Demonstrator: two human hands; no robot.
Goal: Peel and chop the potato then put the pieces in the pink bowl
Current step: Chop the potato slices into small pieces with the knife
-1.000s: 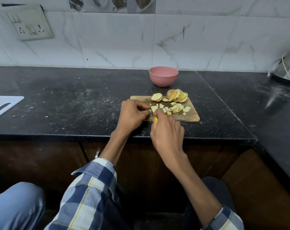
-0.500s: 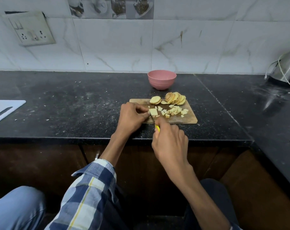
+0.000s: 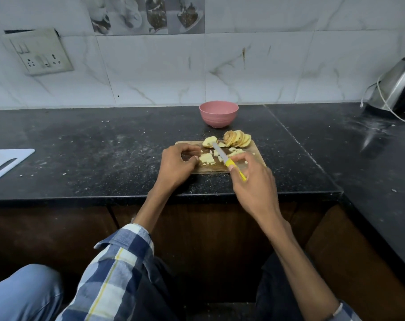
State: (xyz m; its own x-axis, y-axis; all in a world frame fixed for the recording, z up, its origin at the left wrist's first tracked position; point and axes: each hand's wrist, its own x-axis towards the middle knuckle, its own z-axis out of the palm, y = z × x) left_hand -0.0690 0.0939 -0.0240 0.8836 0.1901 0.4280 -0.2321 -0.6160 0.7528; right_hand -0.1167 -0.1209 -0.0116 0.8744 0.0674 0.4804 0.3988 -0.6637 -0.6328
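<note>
Chopping is under way on the wooden cutting board (image 3: 257,151), which lies on the dark counter (image 3: 104,147) just in front of the person. The right hand (image 3: 254,179) pinches the yellow handle of a small knife (image 3: 227,159) between thumb and fingers, the rest of the fingers spread loosely; the blade points up and to the left, away from the body, and hangs over the middle of the board. The left hand (image 3: 176,163) rests at the board's left edge with its fingers curled, the fingertips touching a partly cut slab of potato (image 3: 206,158); whether it truly grips the slab I cannot tell.

Small diced pieces (image 3: 235,151) lie scattered just right of the blade, under and beside the right hand. Uncut potato slices (image 3: 237,138) lean in a fanned row on the far edge of the board, with one more slice to their left. The pink bowl (image 3: 218,113) stands just beyond the board, straight ahead of it and apparently still without pieces.

The slab lies directly left of the blade, closest to the left hand, so the next cut likely calls for the knife to swing across it while the left fingertips steady it. A kettle (image 3: 398,89) sits far right, a white board (image 3: 7,163) far left.
</note>
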